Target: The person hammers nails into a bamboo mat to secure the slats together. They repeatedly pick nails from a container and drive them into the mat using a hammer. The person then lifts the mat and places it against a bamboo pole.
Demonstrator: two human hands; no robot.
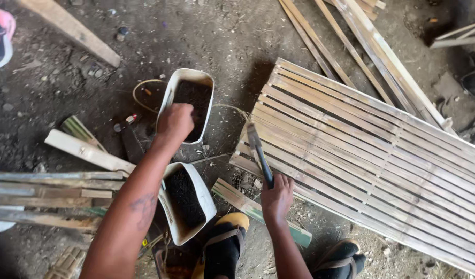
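Left hand (175, 123) dips into the white tub (192, 103), grip unclear. Right hand (277, 199) clenches the hammer (259, 153) low on its handle; looks stiff, head-heavy.

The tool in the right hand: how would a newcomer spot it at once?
Find the big slatted bamboo panel on the dirt floor. At its near left corner the right hand holds a long dark blade pointing away across the slats, the only metal among pale bamboo strips.

Two cut-open white plastic containers lie on the dirt floor (67, 77). The upper white plastic container (171, 93) holds dark contents; the left hand (174, 122) rests at its rim. The lower white plastic container (202, 192), similarly filled, possibly bears faint print on its side.
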